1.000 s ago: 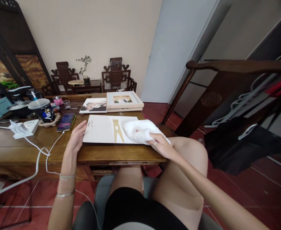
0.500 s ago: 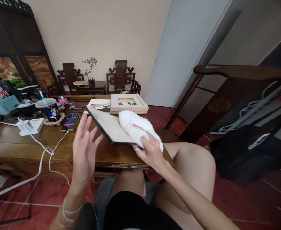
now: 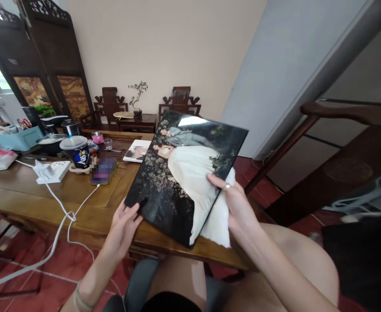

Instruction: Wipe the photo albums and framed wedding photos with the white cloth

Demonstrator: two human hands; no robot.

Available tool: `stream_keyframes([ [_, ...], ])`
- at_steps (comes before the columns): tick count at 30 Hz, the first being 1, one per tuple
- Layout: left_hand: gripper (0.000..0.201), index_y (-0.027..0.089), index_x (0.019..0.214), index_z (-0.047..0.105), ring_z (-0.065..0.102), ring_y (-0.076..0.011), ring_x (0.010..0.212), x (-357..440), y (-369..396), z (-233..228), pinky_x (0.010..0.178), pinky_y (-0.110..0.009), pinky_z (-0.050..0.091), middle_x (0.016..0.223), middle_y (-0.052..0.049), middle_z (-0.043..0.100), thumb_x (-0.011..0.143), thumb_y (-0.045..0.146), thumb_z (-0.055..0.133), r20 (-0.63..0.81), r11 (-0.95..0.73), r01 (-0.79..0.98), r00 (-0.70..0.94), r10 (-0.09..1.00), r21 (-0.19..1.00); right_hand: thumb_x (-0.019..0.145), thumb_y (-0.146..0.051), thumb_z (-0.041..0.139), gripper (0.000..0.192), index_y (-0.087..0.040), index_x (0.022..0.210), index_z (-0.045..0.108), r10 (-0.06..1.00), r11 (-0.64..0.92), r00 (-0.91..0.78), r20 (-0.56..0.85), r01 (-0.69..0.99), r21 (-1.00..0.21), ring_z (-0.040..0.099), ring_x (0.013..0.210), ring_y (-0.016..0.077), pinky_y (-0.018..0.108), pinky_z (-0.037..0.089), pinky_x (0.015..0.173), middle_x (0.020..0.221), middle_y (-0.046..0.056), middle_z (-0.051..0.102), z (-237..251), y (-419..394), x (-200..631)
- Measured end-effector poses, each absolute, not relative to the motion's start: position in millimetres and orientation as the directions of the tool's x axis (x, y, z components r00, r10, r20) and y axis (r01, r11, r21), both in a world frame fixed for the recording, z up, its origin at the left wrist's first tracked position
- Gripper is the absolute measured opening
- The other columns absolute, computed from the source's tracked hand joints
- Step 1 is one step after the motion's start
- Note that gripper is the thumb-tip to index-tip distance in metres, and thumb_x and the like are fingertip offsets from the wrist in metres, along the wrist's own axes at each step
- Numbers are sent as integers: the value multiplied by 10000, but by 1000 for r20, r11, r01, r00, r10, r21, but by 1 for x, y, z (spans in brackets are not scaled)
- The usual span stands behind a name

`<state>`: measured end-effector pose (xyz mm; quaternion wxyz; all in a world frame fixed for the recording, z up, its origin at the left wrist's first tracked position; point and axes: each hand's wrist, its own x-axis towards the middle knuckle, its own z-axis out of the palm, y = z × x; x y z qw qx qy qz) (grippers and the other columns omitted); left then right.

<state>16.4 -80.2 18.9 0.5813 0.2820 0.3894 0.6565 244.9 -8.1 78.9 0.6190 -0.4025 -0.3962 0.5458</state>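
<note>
Now, from the left, my left hand [image 3: 123,229], spread loose beside the panel half a second ago, pinches its near-left corner. The rectangular, black-edged photo panel [image 3: 180,186] has turned over — plain white back before, glossy dark wedding picture now — and tilts above the brown wooden table [image 3: 112,199]. My right hand [image 3: 237,201] grips its right edge, the fluffy white cloth [image 3: 219,225] now showing behind that edge.

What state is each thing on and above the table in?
Panel: tilted, picture side up, in the right hand's grip
Cloth: partly hidden behind the panel
Cup: upright, lidded
Phone: flat, cable plugged in
Power strip: adapter plugged in
</note>
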Motion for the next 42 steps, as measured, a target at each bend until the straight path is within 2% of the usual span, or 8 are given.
stream_keyframes([
  [5,179,202,741,764,717,-313,974,5,-122,9,908,-392,572,758,-51,766,638,317,856,-240,154,-548,-88,967,822,720,-403,675,232,-203,836,663,912,-340,-325,-252,-253,-906,741,782,321,467,614,760,762,106,753,70,-6,234],
  [9,258,163,529,737,689,-263,547,-4,-144,10,617,-347,590,496,-89,674,717,336,771,-342,277,-522,-29,939,806,630,-431,778,342,-209,869,677,918,-390,-192,-346,-292,-874,737,733,318,452,624,721,816,95,761,62,1,235],
  [14,249,172,474,711,648,-243,454,-18,-148,23,483,-313,546,437,-80,631,716,230,697,-393,229,-575,-178,902,786,606,-476,798,287,-284,739,632,821,275,453,349,221,-936,714,847,311,463,601,784,861,61,742,55,30,286],
  [18,257,186,445,690,692,-287,554,-23,-139,26,561,-346,582,413,-73,612,701,201,689,-358,171,-542,-261,897,823,746,-372,645,336,-302,506,421,637,605,-135,759,697,-384,697,925,338,510,589,797,714,89,702,47,42,318],
  [23,206,159,502,710,632,-204,446,-26,-131,19,512,-294,550,460,-57,649,708,168,711,-405,170,-585,-298,865,793,804,-321,651,69,-286,750,677,490,867,-740,461,466,-174,562,1260,330,577,480,1034,1329,72,635,34,28,305],
  [29,90,130,557,718,582,-165,407,-32,-122,11,416,-260,482,511,-43,664,614,165,779,-469,172,-644,-323,822,745,949,-276,489,342,-262,634,621,535,840,-656,533,481,-252,655,604,241,508,569,803,643,33,679,66,76,264],
  [36,156,119,542,706,582,-171,436,-38,-107,7,473,-286,515,500,-59,647,647,215,769,-445,174,-608,-328,833,775,919,-157,498,195,-106,1037,645,529,808,-828,188,559,186,594,1089,321,421,462,905,1057,190,696,71,196,154],
  [42,163,144,514,701,623,-205,458,-43,-100,6,513,-330,572,522,-55,672,628,219,789,-474,199,-584,-366,801,787,897,-357,617,378,-64,1135,648,595,783,-802,-50,566,258,612,1120,345,444,411,979,1139,239,688,54,236,102],
])
